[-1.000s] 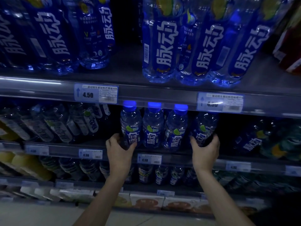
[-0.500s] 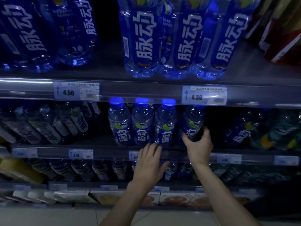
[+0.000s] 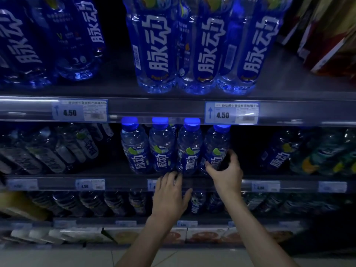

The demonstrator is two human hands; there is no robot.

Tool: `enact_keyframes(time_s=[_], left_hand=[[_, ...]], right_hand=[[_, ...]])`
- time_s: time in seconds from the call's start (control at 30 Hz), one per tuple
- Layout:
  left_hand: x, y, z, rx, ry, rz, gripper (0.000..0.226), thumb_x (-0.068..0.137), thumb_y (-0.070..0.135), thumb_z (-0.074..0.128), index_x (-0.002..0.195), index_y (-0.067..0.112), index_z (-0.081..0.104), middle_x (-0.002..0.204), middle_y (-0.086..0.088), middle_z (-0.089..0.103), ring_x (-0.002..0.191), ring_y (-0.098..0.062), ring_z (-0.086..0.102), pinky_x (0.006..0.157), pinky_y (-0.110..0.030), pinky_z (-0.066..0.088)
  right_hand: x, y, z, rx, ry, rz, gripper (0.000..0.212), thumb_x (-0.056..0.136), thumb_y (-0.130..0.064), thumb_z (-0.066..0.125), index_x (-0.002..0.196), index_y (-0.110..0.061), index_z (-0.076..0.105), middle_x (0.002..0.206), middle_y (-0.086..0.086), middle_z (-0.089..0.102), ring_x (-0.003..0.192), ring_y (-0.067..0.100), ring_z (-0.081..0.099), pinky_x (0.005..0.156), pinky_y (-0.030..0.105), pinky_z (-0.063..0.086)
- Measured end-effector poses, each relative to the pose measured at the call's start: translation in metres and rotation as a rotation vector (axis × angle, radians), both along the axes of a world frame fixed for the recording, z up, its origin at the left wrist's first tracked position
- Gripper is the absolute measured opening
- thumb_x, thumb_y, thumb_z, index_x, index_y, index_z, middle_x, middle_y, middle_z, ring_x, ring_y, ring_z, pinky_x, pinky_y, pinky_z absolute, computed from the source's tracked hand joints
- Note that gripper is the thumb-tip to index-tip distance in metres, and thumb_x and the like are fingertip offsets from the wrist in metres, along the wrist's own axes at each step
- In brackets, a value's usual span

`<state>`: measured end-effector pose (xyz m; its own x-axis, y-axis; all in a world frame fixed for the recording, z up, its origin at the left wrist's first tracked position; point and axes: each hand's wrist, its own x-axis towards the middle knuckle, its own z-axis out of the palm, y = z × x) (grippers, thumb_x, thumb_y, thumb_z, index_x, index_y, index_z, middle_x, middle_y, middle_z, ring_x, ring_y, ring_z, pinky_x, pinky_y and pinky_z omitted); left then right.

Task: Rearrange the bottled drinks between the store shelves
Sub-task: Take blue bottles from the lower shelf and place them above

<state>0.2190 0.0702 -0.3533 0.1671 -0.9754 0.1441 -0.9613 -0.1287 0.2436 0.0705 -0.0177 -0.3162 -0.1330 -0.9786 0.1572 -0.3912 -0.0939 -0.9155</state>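
Several small blue-capped drink bottles stand in a row on the middle shelf (image 3: 123, 183). My right hand (image 3: 226, 173) is wrapped around the base of the rightmost bottle (image 3: 216, 146), thumb on its left side and fingers on its right. My left hand (image 3: 170, 194) is flat with its fingers apart, its fingertips at the shelf edge just under the third bottle (image 3: 189, 147), holding nothing. Two more bottles (image 3: 134, 147) stand to the left of those.
Large blue bottles (image 3: 202, 47) fill the top shelf above a rail with 4.50 price tags (image 3: 231, 113). Dark bottles lie tilted at the middle left (image 3: 57, 151) and right (image 3: 279, 155). Lower shelves hold more bottles and flat boxes (image 3: 202, 235).
My left hand has let go of the leftmost bottle and moved right and down to the shelf edge. My right hand has stayed on the rightmost bottle, gripping it lower.
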Motion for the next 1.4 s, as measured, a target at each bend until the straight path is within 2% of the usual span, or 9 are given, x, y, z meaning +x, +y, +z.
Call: enact_keyframes(time_s=[0.2,0.37,0.57,0.73,0.83,0.93,1.13,1.23,1.4], left_hand=[[-0.003,-0.002,0.004,0.02,0.023,0.018,0.063,0.093,0.058,0.036,0.14,0.017,0.039,0.14,0.0,0.042,0.132,-0.018,0.034,0.111,-0.037,0.025],[-0.031,0.002,0.013,0.0,0.06,0.032,0.061,0.091,0.057,0.036,0.131,0.014,0.049,0.136,-0.005,0.046,0.132,-0.026,0.036,0.109,-0.041,0.03],[-0.092,-0.007,0.017,-0.024,0.131,-0.136,0.053,0.088,0.048,0.042,0.122,0.012,0.058,0.118,-0.005,0.059,0.112,-0.027,0.053,0.099,-0.04,0.041],[-0.141,-0.04,0.024,-0.001,0.058,-0.285,0.065,0.087,0.052,0.037,0.133,0.008,0.05,0.131,-0.013,0.052,0.124,-0.035,0.044,0.106,-0.044,0.036],[-0.162,-0.06,0.025,0.068,-0.007,-0.296,0.074,0.086,0.054,0.034,0.144,0.008,0.035,0.146,-0.015,0.037,0.137,-0.037,0.028,0.114,-0.045,0.023],[-0.172,-0.072,0.019,0.152,-0.034,-0.278,0.079,0.087,0.057,0.033,0.148,0.008,0.022,0.152,-0.014,0.026,0.14,-0.035,0.019,0.116,-0.044,0.014],[-0.176,-0.071,0.013,0.132,-0.026,-0.26,0.071,0.089,0.052,0.038,0.142,0.005,0.037,0.14,-0.015,0.041,0.132,-0.036,0.034,0.113,-0.042,0.023],[-0.177,-0.075,0.018,0.143,-0.011,-0.248,0.067,0.088,0.051,0.039,0.139,0.007,0.04,0.137,-0.012,0.043,0.129,-0.033,0.037,0.111,-0.04,0.026],[-0.173,-0.079,0.024,0.17,0.085,-0.215,0.061,0.09,0.048,0.043,0.139,0.011,0.041,0.139,-0.01,0.041,0.131,-0.031,0.034,0.11,-0.037,0.028]], right_hand=[[-0.003,0.0,0.001,0.007,0.005,0.034,0.075,0.074,-0.035,0.081,0.136,-0.019,0.043,0.126,0.0,0.057,0.114,0.016,0.054,0.093,0.034,0.047],[-0.016,0.006,-0.001,0.017,0.058,0.074,0.068,0.08,-0.034,0.075,0.139,-0.02,0.044,0.133,-0.001,0.051,0.121,0.015,0.048,0.094,0.029,0.041],[-0.08,-0.004,0.007,-0.111,0.13,-0.185,0.047,0.089,-0.021,0.066,0.131,-0.013,0.047,0.128,0.006,0.052,0.118,0.024,0.049,0.091,0.026,0.037],[-0.129,-0.025,0.009,-0.1,0.196,-0.321,0.063,0.082,-0.024,0.074,0.134,-0.007,0.043,0.13,0.014,0.046,0.122,0.029,0.042,0.095,0.037,0.041],[-0.144,-0.041,0.005,-0.055,0.169,-0.329,0.077,0.079,-0.03,0.077,0.139,-0.005,0.035,0.137,0.015,0.041,0.129,0.029,0.035,0.101,0.036,0.036],[-0.151,-0.058,0.0,-0.056,0.107,-0.265,0.075,0.074,-0.033,0.081,0.132,-0.005,0.043,0.126,0.013,0.051,0.118,0.025,0.046,0.093,0.028,0.037],[-0.152,-0.071,-0.008,-0.108,0.032,-0.227,0.054,0.072,-0.027,0.082,0.114,-0.008,0.055,0.104,0.005,0.058,0.092,0.015,0.055,0.071,0.004,0.033],[-0.151,-0.071,-0.008,-0.117,0.015,-0.234,0.057,0.071,-0.025,0.083,0.118,-0.007,0.056,0.104,0.002,0.055,0.089,0.011,0.053,0.07,0.007,0.035],[-0.152,-0.07,-0.004,-0.117,0.043,-0.228,0.054,0.07,-0.024,0.084,0.113,-0.006,0.058,0.099,0.003,0.056,0.085,0.011,0.052,0.067,-0.001,0.032]])
